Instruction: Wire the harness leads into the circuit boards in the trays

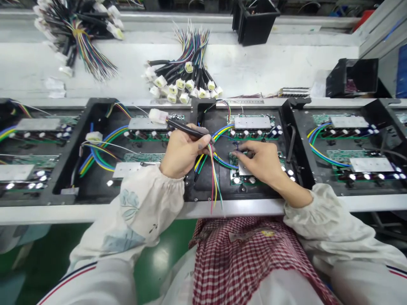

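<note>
My left hand [182, 152] is closed around a black-sheathed wire harness [187, 127]. Its white connector [158, 115] points up and left, and its loose coloured wire ends [214, 182] hang down past the tray's front edge. My right hand [262, 161] rests on the green circuit board [237, 178] in the middle black tray [197, 192]. Its fingertips pinch a thin blue wire [235, 146] at the board. Blue, yellow and green wires [222, 131] curve across that tray between the two hands.
Matching black trays with boards sit to the left [63, 190] and right [378, 188] along the line. Behind them lie two harness bundles [182, 78] [79, 34], a black bin [254, 21] and a black box [352, 76]. A checked apron [251, 258] covers my lap.
</note>
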Demonstrator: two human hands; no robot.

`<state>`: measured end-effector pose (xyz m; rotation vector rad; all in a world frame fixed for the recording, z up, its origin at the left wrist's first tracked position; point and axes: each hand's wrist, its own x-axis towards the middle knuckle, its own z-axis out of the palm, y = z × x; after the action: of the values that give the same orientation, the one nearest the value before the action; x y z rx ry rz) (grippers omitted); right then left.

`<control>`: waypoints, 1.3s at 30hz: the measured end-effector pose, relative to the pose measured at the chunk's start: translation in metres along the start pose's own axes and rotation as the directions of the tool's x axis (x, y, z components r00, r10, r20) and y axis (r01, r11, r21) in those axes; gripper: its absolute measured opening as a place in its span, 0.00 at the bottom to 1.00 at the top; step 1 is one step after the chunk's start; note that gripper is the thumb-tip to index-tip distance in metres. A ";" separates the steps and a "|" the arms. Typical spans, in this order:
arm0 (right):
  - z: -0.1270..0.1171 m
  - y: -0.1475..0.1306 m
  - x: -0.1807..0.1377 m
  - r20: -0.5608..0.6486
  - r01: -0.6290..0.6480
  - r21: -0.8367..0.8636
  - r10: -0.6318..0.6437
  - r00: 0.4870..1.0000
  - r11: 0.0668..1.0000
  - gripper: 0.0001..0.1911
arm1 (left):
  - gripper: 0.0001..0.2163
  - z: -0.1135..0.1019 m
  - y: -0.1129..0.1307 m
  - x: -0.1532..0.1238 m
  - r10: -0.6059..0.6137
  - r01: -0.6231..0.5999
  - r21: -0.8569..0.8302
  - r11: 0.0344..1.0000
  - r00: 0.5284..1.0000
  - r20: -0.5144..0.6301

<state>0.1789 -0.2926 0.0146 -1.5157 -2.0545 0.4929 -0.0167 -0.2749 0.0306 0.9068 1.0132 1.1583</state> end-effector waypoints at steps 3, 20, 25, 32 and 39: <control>0.000 0.000 0.001 0.003 0.002 0.008 -0.002 1.000 1.000 0.06 | 0.15 -0.001 -0.003 0.001 0.002 -0.002 -0.014 1.000 1.000 0.000; -0.006 -0.003 -0.004 0.049 0.028 -0.098 -0.024 0.999 0.995 0.07 | 0.16 -0.001 -0.007 0.004 0.052 -0.053 -0.058 0.997 0.999 -0.014; -0.019 -0.020 -0.017 0.255 0.188 0.067 -0.199 0.946 0.980 0.08 | 0.14 -0.001 -0.007 0.005 0.050 -0.052 -0.047 0.998 0.998 -0.047; 0.003 -0.010 0.008 -0.001 0.099 -0.032 -0.099 0.995 0.995 0.03 | 0.13 0.002 -0.010 0.004 0.092 -0.092 -0.002 0.996 0.995 -0.034; 0.010 -0.003 0.006 0.033 0.060 -0.106 -0.057 0.998 0.993 0.05 | 0.18 0.000 -0.014 0.006 0.094 -0.094 0.010 0.996 0.994 -0.052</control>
<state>0.1691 -0.2875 0.0101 -1.5126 -2.1729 0.3910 -0.0123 -0.2710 0.0168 0.9430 1.0264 1.2634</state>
